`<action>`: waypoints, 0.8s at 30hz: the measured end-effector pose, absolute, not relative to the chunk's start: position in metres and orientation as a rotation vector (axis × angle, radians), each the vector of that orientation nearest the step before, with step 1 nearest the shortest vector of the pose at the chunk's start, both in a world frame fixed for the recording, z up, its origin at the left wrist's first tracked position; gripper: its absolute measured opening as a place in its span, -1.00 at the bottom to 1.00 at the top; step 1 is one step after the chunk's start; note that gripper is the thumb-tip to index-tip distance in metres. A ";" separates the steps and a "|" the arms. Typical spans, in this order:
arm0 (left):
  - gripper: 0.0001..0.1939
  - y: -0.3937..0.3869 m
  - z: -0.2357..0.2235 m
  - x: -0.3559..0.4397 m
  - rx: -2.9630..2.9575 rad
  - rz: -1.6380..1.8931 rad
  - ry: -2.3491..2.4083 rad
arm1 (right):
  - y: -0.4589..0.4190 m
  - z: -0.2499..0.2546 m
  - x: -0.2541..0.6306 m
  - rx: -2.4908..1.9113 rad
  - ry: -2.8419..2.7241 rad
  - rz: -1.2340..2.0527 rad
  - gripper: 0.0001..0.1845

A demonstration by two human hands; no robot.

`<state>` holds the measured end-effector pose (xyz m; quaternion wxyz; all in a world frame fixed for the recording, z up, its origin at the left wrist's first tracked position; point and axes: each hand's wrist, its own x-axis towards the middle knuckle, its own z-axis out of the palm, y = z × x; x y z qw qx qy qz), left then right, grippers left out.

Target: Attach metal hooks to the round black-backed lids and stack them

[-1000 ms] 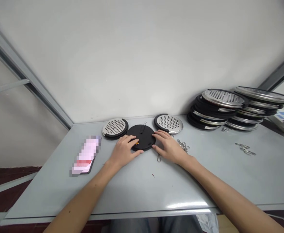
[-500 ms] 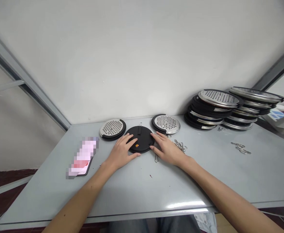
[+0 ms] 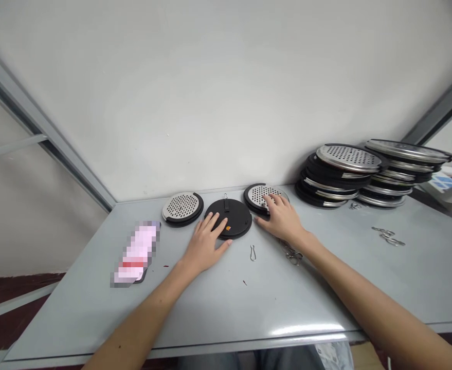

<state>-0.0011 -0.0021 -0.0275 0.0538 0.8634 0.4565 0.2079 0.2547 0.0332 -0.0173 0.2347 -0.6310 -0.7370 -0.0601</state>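
Note:
A round black disc [image 3: 236, 216] with a small orange mark and a metal clip at its top lies flat on the table. My left hand [image 3: 209, 241] rests on its lower left edge, fingers spread. To the right, my right hand [image 3: 282, 218] has its fingers spread over the front of a perforated metal disc with a black rim [image 3: 259, 193], partly covering it; whether it grips the rim I cannot tell. A single wire snap hook [image 3: 252, 253] lies in front of the black disc. Under my right wrist sits a small pile of metal hooks [image 3: 293, 255].
Another perforated disc [image 3: 182, 206] lies at left, by a pixelated phone [image 3: 139, 252]. Two tall stacks of discs [image 3: 336, 177] stand against the wall at right. More loose hooks [image 3: 388, 236] lie on the grey table [image 3: 218, 308].
My right hand has left the black disc's right edge and moved right, onto the front of the perforated disc. My left hand stays on the black disc. The view has shifted slightly.

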 end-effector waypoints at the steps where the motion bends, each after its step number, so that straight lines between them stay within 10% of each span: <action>1: -0.42 -0.001 -0.028 0.001 2.616 0.626 1.386 | 0.036 -0.018 0.253 -1.776 -2.028 -0.170 -0.36; 10: -0.48 0.003 -0.030 0.003 2.610 0.546 1.395 | 0.046 -0.019 0.246 -1.905 -2.081 -0.282 -0.67; 24: -0.47 0.008 -0.019 0.003 2.576 0.435 1.411 | 0.053 0.005 0.289 -1.298 -1.430 0.349 -0.54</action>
